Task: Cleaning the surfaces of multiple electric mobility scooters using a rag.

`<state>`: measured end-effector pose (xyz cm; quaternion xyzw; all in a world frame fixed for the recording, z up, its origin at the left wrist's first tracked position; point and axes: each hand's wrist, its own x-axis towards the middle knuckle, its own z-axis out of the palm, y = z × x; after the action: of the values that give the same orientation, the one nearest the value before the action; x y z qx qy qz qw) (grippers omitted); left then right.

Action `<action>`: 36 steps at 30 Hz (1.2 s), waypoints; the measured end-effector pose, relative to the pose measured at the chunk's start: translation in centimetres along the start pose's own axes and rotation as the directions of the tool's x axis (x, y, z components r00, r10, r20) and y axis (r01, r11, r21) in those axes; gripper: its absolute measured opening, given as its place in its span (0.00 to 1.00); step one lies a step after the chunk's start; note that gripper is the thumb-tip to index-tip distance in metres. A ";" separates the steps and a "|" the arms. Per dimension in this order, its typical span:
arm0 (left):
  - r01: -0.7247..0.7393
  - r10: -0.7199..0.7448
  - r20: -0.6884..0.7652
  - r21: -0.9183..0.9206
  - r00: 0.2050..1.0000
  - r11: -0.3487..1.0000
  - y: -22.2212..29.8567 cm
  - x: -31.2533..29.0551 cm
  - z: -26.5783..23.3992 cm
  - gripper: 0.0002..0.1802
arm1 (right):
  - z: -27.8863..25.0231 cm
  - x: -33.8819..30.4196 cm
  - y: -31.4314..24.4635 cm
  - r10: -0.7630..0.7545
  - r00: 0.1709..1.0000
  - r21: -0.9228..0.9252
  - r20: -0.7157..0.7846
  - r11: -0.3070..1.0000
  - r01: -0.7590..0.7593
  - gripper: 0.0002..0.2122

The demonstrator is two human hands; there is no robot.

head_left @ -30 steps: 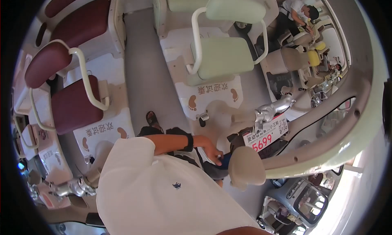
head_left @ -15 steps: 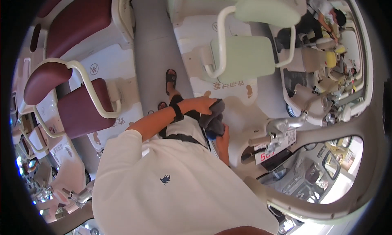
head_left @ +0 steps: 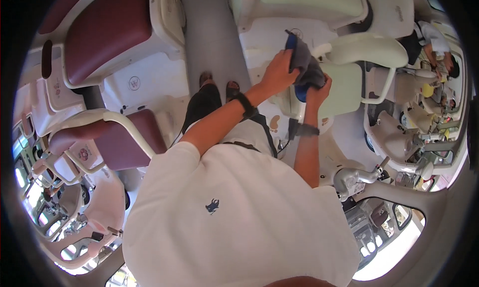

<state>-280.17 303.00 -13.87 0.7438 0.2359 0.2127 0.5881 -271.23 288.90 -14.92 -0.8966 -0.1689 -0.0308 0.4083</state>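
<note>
A bunched dark grey cloth point(head_left: 310, 72) with blue showing at its edges hangs between my two hands. My left hand point(head_left: 280, 75) is closed on its left side. On the lower right, my right hand point(head_left: 318, 91) grips the same cloth, close to the left hand. Both arms reach forward, with a dark band on each wrist. Beyond and beside the cloth is a vehicle seat with a pale green cushion point(head_left: 344, 90) and a curved backrest point(head_left: 369, 51). Whether the cloth touches the seat or its frame, I cannot tell.
Maroon seats point(head_left: 112, 35) in a white body stand at the left, and a grey floor strip point(head_left: 214, 42) runs between the vehicles. A silver handlebar column point(head_left: 355, 178) is at the lower right. Another person point(head_left: 435, 42) bends over vehicles at the far right.
Both hands have moved forward and right with the cloth, away from my waist. My right forearm now shows fully. The view has shifted, and my feet stand closer together.
</note>
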 end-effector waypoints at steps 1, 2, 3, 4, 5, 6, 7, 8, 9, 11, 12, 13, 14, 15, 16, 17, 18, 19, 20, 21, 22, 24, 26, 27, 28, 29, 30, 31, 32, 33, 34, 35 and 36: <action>-0.009 0.005 0.069 0.045 0.998 0.999 -0.8 1.1 0.7 0.28 | 0.5 0.8 -0.1 0.074 0.996 0.031 0.048 0.997 -0.076 0.18; 0.053 -0.082 0.264 0.117 0.961 0.992 -1.1 1.8 1.2 0.28 | 0.7 0.9 0.7 0.105 0.993 0.033 0.048 0.994 -0.107 0.18; 0.033 -0.109 0.383 0.199 0.917 0.979 -1.6 2.0 1.8 0.28 | 0.8 1.3 1.6 0.154 0.984 0.171 0.092 0.971 -0.168 0.17; 0.086 -0.184 0.493 0.214 0.850 0.973 -2.3 1.9 2.4 0.28 | 0.8 1.5 2.8 0.199 0.971 0.305 0.132 0.924 -0.231 0.16; 0.133 -0.250 0.597 0.233 0.762 0.963 -2.8 2.1 2.6 0.29 | 0.3 1.2 4.4 0.138 0.981 0.320 0.136 0.931 -0.175 0.16; 0.130 -0.261 0.614 0.250 0.745 0.960 -3.2 2.4 2.2 0.29 | 0.1 0.3 5.3 0.074 0.988 0.336 0.139 0.935 -0.117 0.15; 0.048 -0.248 0.729 0.283 0.638 0.958 -3.5 2.5 2.0 0.29 | 0.1 -0.9 4.9 0.112 0.987 0.343 0.114 0.928 -0.145 0.15; -0.028 -0.238 0.827 0.292 0.510 0.956 -4.0 2.5 1.5 0.29 | 0.0 -2.1 4.1 0.212 0.976 0.258 0.043 0.942 -0.216 0.15; -0.037 -0.237 0.852 0.287 0.468 0.957 -3.6 2.8 0.8 0.29 | -0.6 -3.3 3.9 0.305 0.951 0.168 -0.039 0.941 -0.295 0.14; -0.093 -0.158 0.930 0.199 0.332 0.976 -2.5 3.4 -0.4 0.28 | -0.8 -5.9 5.2 0.348 0.920 0.152 -0.181 0.934 -0.324 0.14; -0.102 -0.146 0.946 0.182 0.289 0.978 -1.7 3.5 -0.7 0.28 | -1.0 -7.2 6.5 0.339 0.890 0.136 -0.304 0.940 -0.312 0.13; -0.085 -0.090 0.943 0.123 0.319 0.989 -1.2 4.0 -0.9 0.27 | -0.1 -7.5 7.7 0.349 0.837 0.303 -0.422 0.924 -0.233 0.10; -0.076 -0.032 0.942 0.060 0.333 0.995 -0.9 4.7 -0.9 0.27 | 0.2 -7.1 8.0 0.362 0.813 0.298 -0.455 0.923 -0.244 0.10; -0.005 -0.067 0.936 0.073 0.345 0.997 -0.2 4.9 -1.6 0.25 | 0.4 -7.6 7.4 0.528 0.721 0.558 -0.449 0.796 -0.235 0.10; -0.005 -0.072 0.949 0.077 0.308 0.997 0.5 5.2 -2.3 0.25 | 0.6 -7.9 6.9 0.675 0.621 0.771 -0.398 0.613 -0.172 0.10; -0.025 -0.014 0.940 0.024 0.342 0.999 1.7 5.5 -2.7 0.24 | 0.2 -8.1 7.0 0.683 0.588 0.575 -0.434 0.712 -0.403 0.15; -0.048 0.039 0.921 -0.022 0.387 0.999 2.3 6.0 -2.8 0.23 | 0.3 -7.8 6.4 0.734 0.620 0.721 -0.277 0.585 -0.371 0.17; -0.049 0.031 0.931 -0.014 0.364 0.999 2.5 6.6 -2.8 0.23 | 0.5 -6.5 5.0 0.743 0.661 0.839 -0.103 0.422 -0.344 0.20; -0.265 0.175 0.858 -0.047 0.484 0.963 2.0 7.1 -3.1 0.24 | 2.7 -2.8 -1.9 0.740 0.671 0.705 -0.048 0.501 -0.502 0.25; -0.472 0.394 0.777 -0.143 0.491 0.870 3.3 6.5 -2.4 0.25 | 1.3 -4.3 2.8 0.647 0.758 0.657 -0.078 0.606 -0.449 0.26; -0.566 0.501 0.710 -0.175 0.494 0.806 3.1 6.3 -1.4 0.29 | 2.1 -4.1 4.0 0.677 0.726 0.662 -0.121 0.600 -0.449 0.26; -0.667 0.587 0.673 -0.183 0.451 0.722 3.2 7.1 -0.1 0.31 | 4.3 -4.8 5.4 0.705 0.662 0.869 -0.255 0.467 -0.162 0.21; -0.764 0.645 0.684 -0.197 0.342 0.614 2.2 7.7 0.9 0.30 | 6.2 -6.2 5.6 0.727 0.581 0.929 -0.367 0.324 0.181 0.16; -0.817 0.605 0.760 -0.181 0.238 0.548 2.4 8.1 0.8 0.29 | 6.6 -6.9 5.2 0.746 0.537 0.919 -0.393 0.343 0.195 0.16; -0.805 0.606 0.771 -0.226 0.195 0.548 2.5 8.0 0.7 0.29 | 6.5 -7.3 4.8 0.707 0.505 0.842 -0.495 0.533 0.081 0.15; -0.807 0.587 0.791 -0.231 0.170 0.544 2.3 8.2 0.7 0.29 | 6.3 -7.3 4.2 0.649 0.493 0.729 -0.579 0.684 -0.044 0.15; -0.807 0.564 0.814 -0.234 0.142 0.541 2.0 8.1 0.4 0.29 | 6.3 -7.5 3.3 0.664 0.451 0.726 -0.597 0.686 -0.049 0.15; -0.823 0.568 0.814 -0.238 0.122 0.516 1.4 8.1 0.7 0.29 | 6.2 -7.7 2.4 0.533 0.465 0.412 -0.708 0.845 -0.341 0.13; -0.813 0.572 0.816 -0.277 0.084 0.513 1.3 7.5 0.8 0.29 | 5.7 -8.0 1.9 0.391 0.530 0.018 -0.753 0.817 -0.576 0.12; -0.821 0.565 0.819 -0.254 0.099 0.512 1.3 6.9 1.2 0.27 | 4.9 -8.7 2.3 0.388 0.501 0.016 -0.774 0.802 -0.597 0.12; -0.828 0.556 0.823 -0.228 0.117 0.512 1.2 6.1 1.7 0.25 | 3.7 -9.6 2.6 0.259 0.582 -0.235 -0.771 0.733 -0.638 0.11; -0.871 0.541 0.841 -0.289 -0.033 0.397 1.3 5.4 2.0 0.25 | 2.8 -11.4 3.2 0.159 0.668 -0.464 -0.727 0.604 -0.648 0.11; -0.912 0.488 0.866 -0.282 -0.108 0.298 2.1 4.5 2.0 0.26 | 2.5 -13.1 2.9 0.102 0.760 -0.658 -0.641 0.437 -0.613 0.10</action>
<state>-275.19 303.77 -12.09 0.8324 -0.5097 0.0389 0.2141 -282.78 285.38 -21.17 -0.9479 0.1863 -0.2534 -0.0515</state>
